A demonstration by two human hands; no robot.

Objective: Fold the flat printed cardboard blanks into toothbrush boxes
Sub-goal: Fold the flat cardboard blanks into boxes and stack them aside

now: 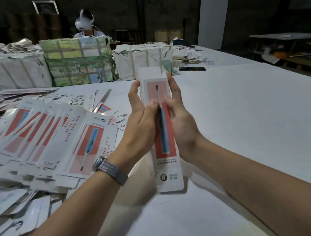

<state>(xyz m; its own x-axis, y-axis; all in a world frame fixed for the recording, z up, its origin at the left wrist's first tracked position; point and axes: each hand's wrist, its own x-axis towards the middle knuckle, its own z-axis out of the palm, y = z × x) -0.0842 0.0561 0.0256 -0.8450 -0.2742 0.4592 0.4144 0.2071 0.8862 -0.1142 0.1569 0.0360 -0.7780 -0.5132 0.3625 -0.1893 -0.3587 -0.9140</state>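
The box blank (pixel 162 128) is being held lengthwise, pointing away from the body, between both hands. It is being gripped by the left hand (pixel 141 117) and right hand (pixel 179 115) on opposite long edges, thumbs pressing its printed face

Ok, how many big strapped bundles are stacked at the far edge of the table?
3: a white bundle far left, a green printed bundle in the middle, another white bundle to its right. More may sit hidden behind.

Both hands' fingers (pixel 134 98) hide the box (pixel 166 166) sides; its small print blurs
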